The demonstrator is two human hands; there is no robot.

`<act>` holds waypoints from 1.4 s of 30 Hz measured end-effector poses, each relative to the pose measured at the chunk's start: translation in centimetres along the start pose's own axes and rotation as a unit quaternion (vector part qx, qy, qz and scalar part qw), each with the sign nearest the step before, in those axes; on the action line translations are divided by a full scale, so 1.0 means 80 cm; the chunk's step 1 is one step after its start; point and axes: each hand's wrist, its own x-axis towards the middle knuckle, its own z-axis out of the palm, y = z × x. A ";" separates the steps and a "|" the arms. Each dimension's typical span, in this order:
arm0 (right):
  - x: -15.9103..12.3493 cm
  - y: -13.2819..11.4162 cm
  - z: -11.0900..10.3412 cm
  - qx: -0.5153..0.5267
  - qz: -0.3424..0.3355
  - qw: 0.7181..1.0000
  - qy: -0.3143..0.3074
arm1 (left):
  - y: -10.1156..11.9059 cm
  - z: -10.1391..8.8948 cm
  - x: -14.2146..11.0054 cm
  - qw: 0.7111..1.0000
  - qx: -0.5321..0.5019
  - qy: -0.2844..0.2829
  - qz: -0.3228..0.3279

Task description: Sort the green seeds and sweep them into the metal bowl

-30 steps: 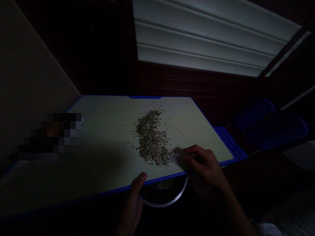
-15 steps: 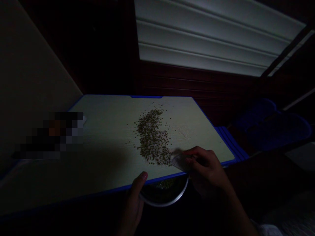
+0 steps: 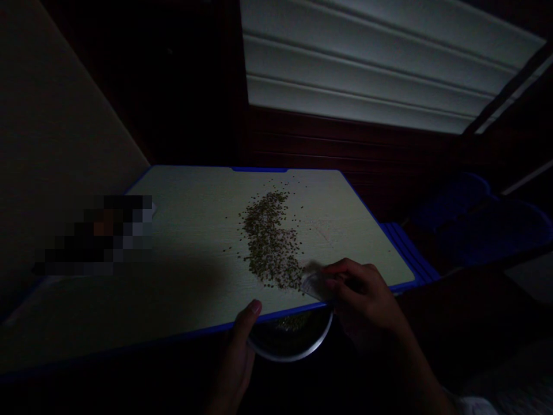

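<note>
One thumb point(image 3: 249, 317) at board point(image 3: 185, 202) edge, left hand point(image 3: 235, 360) grip unclear | right hand point(image 3: 366, 295) pinched on translucent piece point(image 3: 313, 285)

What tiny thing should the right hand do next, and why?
Maybe the right hand could gently draw the thin, greyish, see-through piece it holds through the nearest small, dark greenish bits, toward the near edge of the pale, blue-rimmed rectangular board. That piece is close beside them, and a round, shiny-rimmed bowl shows below that edge, with greenish bits inside.
</note>
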 end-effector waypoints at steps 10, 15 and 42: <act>0.002 0.008 -0.002 0.012 -0.036 0.999 0.001 | -0.002 -0.007 0.002 1.000 -0.003 0.002 -0.027; 0.002 0.009 -0.007 0.032 -0.047 0.998 -0.018 | -0.002 -0.006 0.002 1.000 0.001 -0.010 -0.025; 0.004 0.001 -0.002 -0.062 -0.067 0.995 -0.030 | -0.001 -0.004 0.001 1.000 -0.002 -0.003 -0.014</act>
